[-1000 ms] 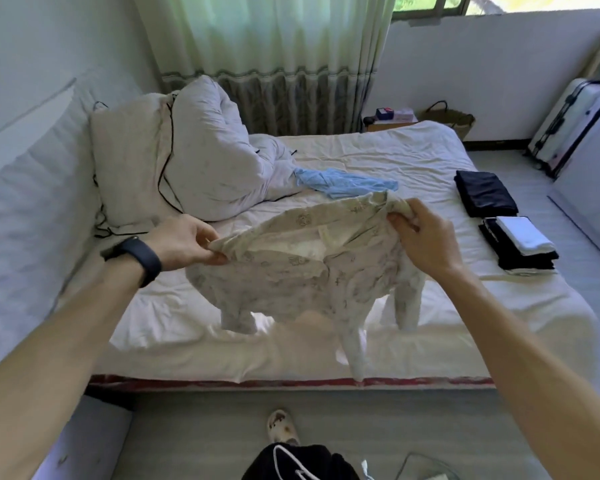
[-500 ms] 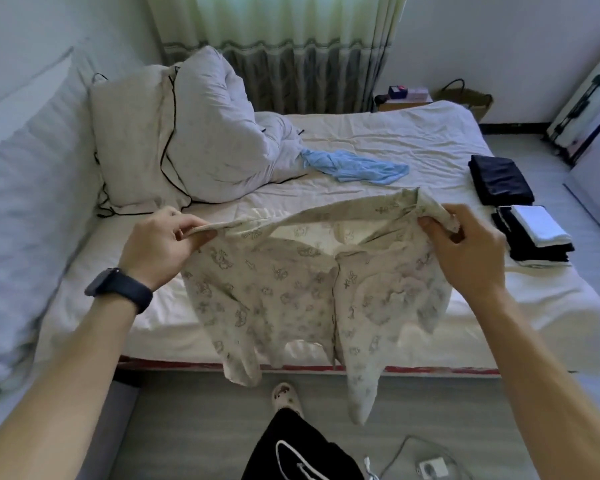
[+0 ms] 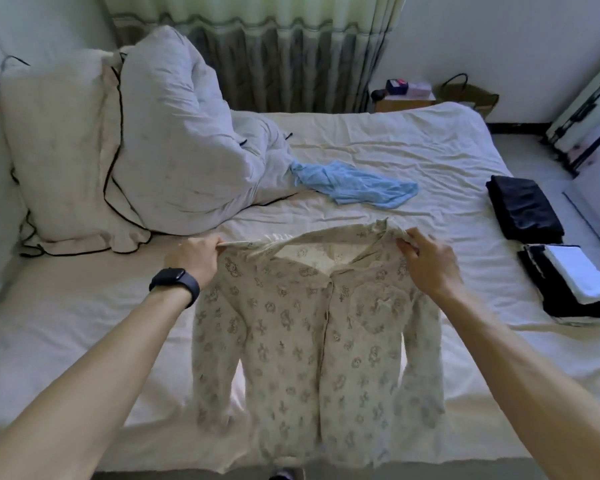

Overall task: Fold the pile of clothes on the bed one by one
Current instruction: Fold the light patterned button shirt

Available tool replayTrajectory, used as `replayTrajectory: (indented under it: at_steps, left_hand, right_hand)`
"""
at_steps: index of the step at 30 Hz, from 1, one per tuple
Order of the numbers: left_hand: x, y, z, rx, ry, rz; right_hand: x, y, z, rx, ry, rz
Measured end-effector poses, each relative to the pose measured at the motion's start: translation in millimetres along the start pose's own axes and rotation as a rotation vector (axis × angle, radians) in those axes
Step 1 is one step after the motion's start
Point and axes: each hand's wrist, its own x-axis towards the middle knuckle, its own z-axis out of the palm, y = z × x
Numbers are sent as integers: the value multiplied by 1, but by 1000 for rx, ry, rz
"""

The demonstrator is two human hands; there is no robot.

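left hand [image 3: 193, 259], right hand [image 3: 430, 268] grip shirt [image 3: 312, 341] | blue cloth [image 3: 357, 183] beyond

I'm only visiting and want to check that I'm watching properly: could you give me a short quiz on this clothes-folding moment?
1. True or false: the left hand and the right hand each pinch a shoulder of the printed button-up top.
2. Which unfolded piece lies on the bed beyond that top? A) red towel B) light blue garment C) green sock
3. How many folded piles sit near the bed's right edge?
Key: 1 true. 2 B. 3 two: the folded black garment and the black-and-white folded stack.
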Motion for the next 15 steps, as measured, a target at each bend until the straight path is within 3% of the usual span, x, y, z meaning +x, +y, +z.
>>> replayTrajectory:
  at_steps: [6,13,15]
  left_hand:
    - [109,-11,115,80,-180,-90]
    - [149,-16,255,35,-407,-233]
    - [153,-18,286,-3,-391,-265]
  right_hand:
    - [103,33,116,-112,-126,118]
    - [149,104,242,-141,-271,275]
    - [162,119,268,-132,-282,286]
